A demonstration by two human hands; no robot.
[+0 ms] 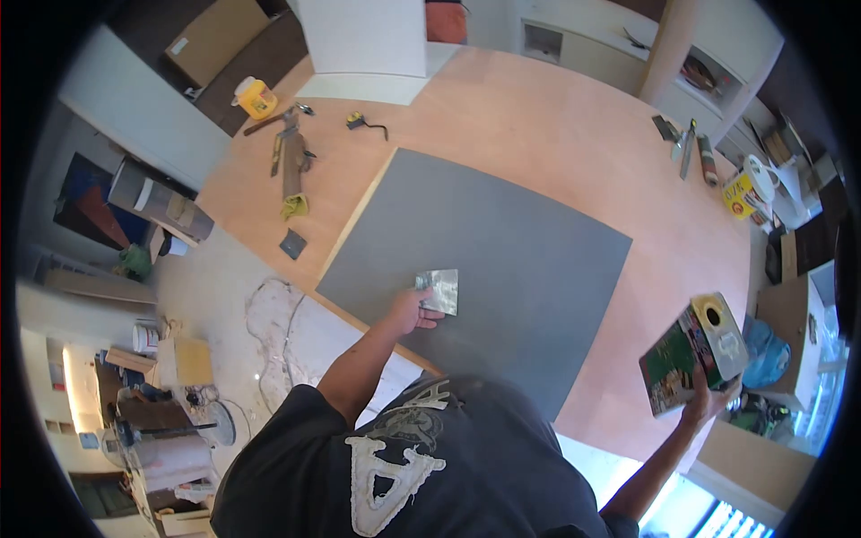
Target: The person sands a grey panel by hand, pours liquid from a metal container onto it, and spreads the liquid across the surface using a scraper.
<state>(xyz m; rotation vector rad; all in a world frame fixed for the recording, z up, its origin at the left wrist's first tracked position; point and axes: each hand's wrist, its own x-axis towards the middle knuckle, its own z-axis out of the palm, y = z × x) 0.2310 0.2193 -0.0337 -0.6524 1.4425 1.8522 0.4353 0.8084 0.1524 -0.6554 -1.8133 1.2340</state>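
Observation:
My left hand (414,311) grips a flat, shiny metal spreader plate (442,291) by its left edge, over the grey sheet (502,224). That sheet lies at an angle on the wooden tabletop, a pale strip showing along its left side. On the far right, my right hand (706,401) has its fingers around a rectangular metal can (689,351) with a green printed side. The can is tilted, and a dark round opening shows in its top. Its contents are hidden.
At the table's left stand a yellow tub (256,98), a hammer (269,123), a tape measure (356,119) and a dark square piece (292,244). Upper right are hand tools (689,148) and a yellow-and-white bucket (746,190). A white panel (363,36) rises at the back.

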